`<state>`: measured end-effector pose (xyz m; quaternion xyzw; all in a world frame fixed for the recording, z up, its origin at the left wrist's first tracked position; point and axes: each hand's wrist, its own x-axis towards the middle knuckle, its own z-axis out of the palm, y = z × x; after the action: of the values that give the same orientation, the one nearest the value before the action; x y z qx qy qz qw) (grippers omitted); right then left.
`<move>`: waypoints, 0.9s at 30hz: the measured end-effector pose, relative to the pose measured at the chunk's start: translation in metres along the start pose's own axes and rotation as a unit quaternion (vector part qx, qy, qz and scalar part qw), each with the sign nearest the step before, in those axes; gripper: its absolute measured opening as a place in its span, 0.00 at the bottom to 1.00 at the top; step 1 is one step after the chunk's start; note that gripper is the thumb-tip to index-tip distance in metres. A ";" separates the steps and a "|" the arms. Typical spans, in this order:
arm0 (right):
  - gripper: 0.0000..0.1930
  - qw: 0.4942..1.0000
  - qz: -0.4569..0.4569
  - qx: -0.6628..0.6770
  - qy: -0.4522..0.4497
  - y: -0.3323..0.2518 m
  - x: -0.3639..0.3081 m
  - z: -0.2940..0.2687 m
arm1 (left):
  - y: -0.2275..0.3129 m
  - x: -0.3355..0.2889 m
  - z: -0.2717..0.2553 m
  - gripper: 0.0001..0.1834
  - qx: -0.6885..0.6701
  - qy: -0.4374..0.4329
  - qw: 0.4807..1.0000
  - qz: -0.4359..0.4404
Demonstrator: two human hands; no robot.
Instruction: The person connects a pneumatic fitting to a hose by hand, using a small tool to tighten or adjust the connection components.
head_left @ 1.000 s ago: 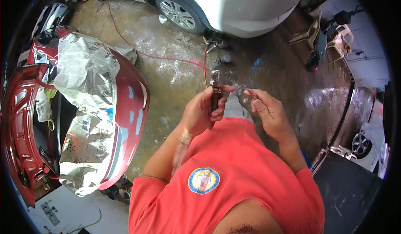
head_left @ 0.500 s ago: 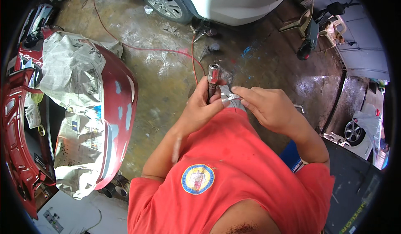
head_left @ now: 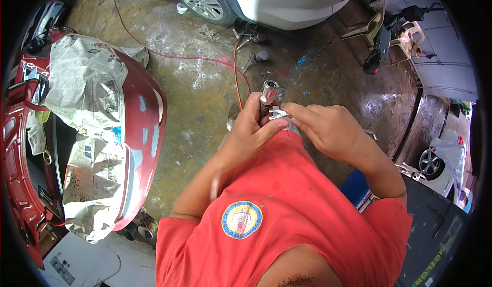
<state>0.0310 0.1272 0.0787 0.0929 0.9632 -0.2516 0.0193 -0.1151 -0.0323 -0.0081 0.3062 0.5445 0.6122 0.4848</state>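
left hand point(head_left: 249, 131) clamps the fitting point(head_left: 269, 91) near-upright, seemingly steadying it, while right hand point(head_left: 329, 129) pinches a tool point(head_left: 278, 114) just beside the fitting.

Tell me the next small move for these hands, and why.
Probably hold the left hand steady and ease the small silver piece against the metal fitting: the left hand grips the fitting, while the right hand pinches the piece close beside it; whether they touch is unclear.

The left fingers point(head_left: 251, 106) grip a silver-tipped dark cylindrical fitting point(head_left: 268, 92); at its four o'clock, the right fingers point(head_left: 301, 114) pinch a small silvery piece point(head_left: 279, 114). A newspaper-draped red car point(head_left: 133, 128) stands at nine o'clock.
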 end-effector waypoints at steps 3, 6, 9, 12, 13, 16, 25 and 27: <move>0.17 1.000 0.012 0.004 -0.002 -0.001 0.001 0.004 | -0.006 0.000 -0.001 0.20 0.032 0.012 0.999 0.000; 0.17 1.000 -0.001 -0.013 0.019 -0.002 0.002 0.008 | -0.013 0.000 -0.003 0.19 0.043 0.024 0.999 0.024; 0.17 0.999 -0.011 -0.013 0.041 -0.002 0.002 0.014 | -0.014 0.001 0.002 0.19 -0.020 0.042 0.997 0.063; 0.17 0.997 -0.002 0.025 0.073 -0.004 0.004 0.025 | -0.010 0.004 0.005 0.19 -0.027 0.063 0.991 0.111; 0.17 0.994 0.012 0.053 0.090 -0.004 0.005 0.030 | -0.011 0.005 0.004 0.19 -0.026 0.064 0.991 0.111; 0.16 0.979 0.021 0.136 0.150 -0.005 0.009 0.048 | -0.015 0.010 0.003 0.19 -0.016 0.080 0.990 0.113; 0.14 0.786 0.173 0.589 0.070 -0.003 0.015 0.075 | -0.030 0.025 0.003 0.21 0.056 0.099 0.979 0.169; 0.14 0.776 0.167 0.605 0.066 -0.003 0.019 0.071 | -0.031 0.033 0.009 0.20 0.070 0.138 0.950 0.271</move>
<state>0.0111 0.0933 0.0160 0.2614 0.5807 -0.7684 -0.0633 -0.1101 0.0000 -0.0411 0.3878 0.5441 0.7172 0.1980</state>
